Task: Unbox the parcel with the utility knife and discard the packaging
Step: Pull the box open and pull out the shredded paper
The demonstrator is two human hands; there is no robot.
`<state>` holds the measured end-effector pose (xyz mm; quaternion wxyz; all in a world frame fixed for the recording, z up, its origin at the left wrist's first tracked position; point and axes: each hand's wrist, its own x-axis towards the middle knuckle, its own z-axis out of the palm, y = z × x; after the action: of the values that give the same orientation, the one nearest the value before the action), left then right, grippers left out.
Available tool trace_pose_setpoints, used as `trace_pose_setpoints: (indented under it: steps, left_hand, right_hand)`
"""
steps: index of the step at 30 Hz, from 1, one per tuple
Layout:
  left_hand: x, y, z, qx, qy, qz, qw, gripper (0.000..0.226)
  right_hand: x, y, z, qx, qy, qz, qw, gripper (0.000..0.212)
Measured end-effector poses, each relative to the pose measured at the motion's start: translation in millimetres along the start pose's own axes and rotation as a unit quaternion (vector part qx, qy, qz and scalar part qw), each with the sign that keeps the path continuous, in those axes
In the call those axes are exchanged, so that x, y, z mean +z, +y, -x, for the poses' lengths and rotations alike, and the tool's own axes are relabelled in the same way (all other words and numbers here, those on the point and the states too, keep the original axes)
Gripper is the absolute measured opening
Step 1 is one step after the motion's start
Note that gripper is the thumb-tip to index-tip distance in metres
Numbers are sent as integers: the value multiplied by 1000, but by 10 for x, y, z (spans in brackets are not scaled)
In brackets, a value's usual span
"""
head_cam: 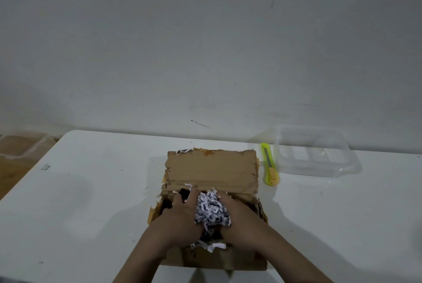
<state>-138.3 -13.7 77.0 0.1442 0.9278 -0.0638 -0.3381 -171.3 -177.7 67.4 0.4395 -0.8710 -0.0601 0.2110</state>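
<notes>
Right now both hands are inside the box (211, 193), cupped around a wad of shredded paper (211, 213). Left hand (182, 216) on the wad's left side, right hand (239, 216) on its right, fingers curled in and pressing the wad between them. Grip looks like a two-hand scoop, not a pinch.

Box sits lower centre of frame on the white table (91, 191). Far flap is folded back and standing open; cut edges are ragged. Something dark shows under the paper by the left fingers, can't tell what.

Knife (270, 165) lies just right of the box, yellow, apart from both hands. Can't tell if the blade is retracted. Clear tub (317, 152) sits right of the knife, upper right of the table.

Risks, my read:
- Loose shreds will shed on lift; a few strands are already hanging over the near wall.
- Scoop could snag the dark item and drag it out with the paper.
- Swinging the wad right passes over the knife; a low pass could knock it.
</notes>
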Motion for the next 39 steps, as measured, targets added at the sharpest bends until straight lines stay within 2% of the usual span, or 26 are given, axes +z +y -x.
trace_pose_setpoints:
  steps: [8,14,21,25,28,31,39]
  left_hand:
    - [-88,-44,87,32,-21,78,996,82]
    - [2,-126,186,59,1,141,988,79]
    - [-23,-69,333,107,53,251,961,66]
    - [-135,12,388,124,128,228,957,66]
    - [-277,89,381,156,159,202,954,48]
    - [-440,213,357,184,184,176,949,44]
    - [-861,921,114,249,175,132,943,39]
  right_hand:
    - [36,22,16,-20,24,-31,999,63]
    - [67,52,32,-20,39,-12,999,68]
    - [-2,25,73,-49,92,-8,995,56]
    - [-80,-62,78,-72,138,-19,988,57]
    - [-227,-147,53,-88,156,-21,984,58]
    - [-418,-260,51,-97,180,-6,979,56]
    - [-1089,-307,283,-119,293,17,948,49]
